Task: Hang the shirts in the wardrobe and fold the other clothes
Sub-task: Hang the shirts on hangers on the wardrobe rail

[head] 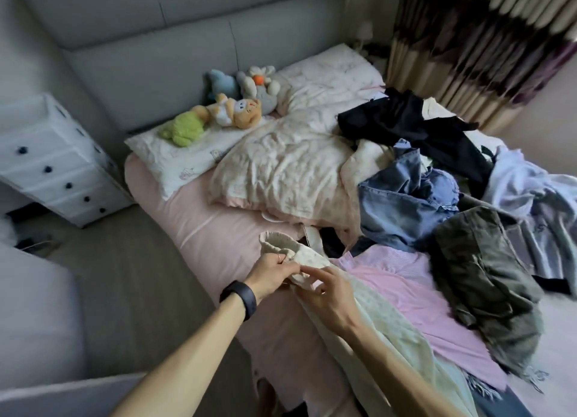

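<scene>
**First garment in hand, the heap untouched**

My grip is on one piece only. My left hand (271,270), black band at the wrist, has its fingers curled round the gathered cuff end of a cream knit (379,332). My right hand (326,293), just beside it at four o'clock, pinches the same fabric a little further along. The knit trails from both hands toward five o'clock, over the near edge of the bed (203,229).

By my reckoning the job is at its very start. I see no folded stack and no hanger, and the wardrobe is out of view, so nothing shows as hung.

The rest of the clothes lie loose on the bed from one to four o'clock of my hands. I count six more pieces:

- One pink shirt (421,298) lies flat, touching the knit.
- One olive garment (487,279) is crumpled over the pink shirt's far edge.
- One denim piece (402,201) is at one o'clock, with a lighter blue fold beside it that may be a separate item.
- One black garment (415,126) lies beyond the denim.
- One pale shirt (524,182) is at two o'clock.
- One striped grey piece (549,238) sits below the pale shirt.

That makes seven with the knit, perhaps more buried underneath.

Further out at twelve o'clock are one rumpled duvet (281,167), two pillows (162,163) and four soft toys (237,110). One white chest of drawers (46,154) stands at ten o'clock.
</scene>
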